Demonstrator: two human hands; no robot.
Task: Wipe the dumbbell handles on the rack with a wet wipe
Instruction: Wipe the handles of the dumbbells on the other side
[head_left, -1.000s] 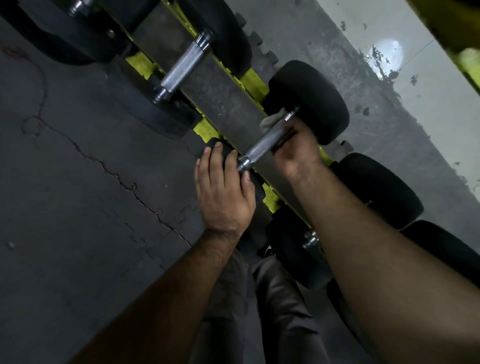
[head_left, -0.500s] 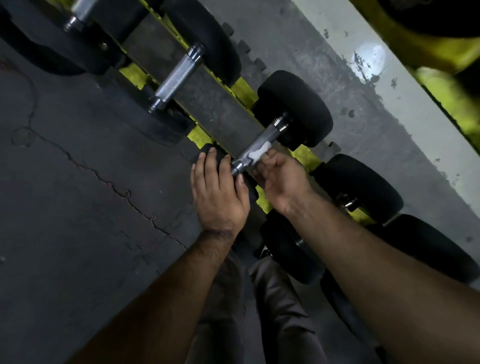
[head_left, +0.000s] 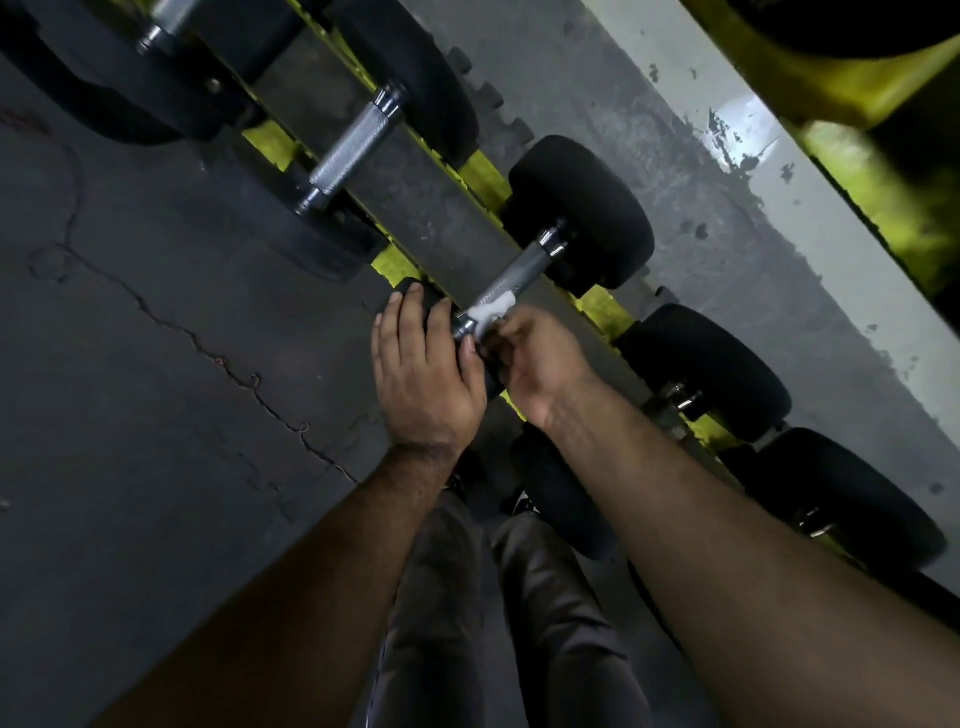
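Below, two hands, right hand (head_left: 540, 358) pinching one wipe (head_left: 491, 309)

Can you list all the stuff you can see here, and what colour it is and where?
dumbbells: at least five, black ends, silver handles, in a row on the rack
wet wipe: one, white, on the near end of the middle handle
rack: one, dark rails with yellow parts, running diagonally
floor: dark grey, cracked, left
left hand: flat on the near dumbbell end
right hand: pinching the wipe on the handle
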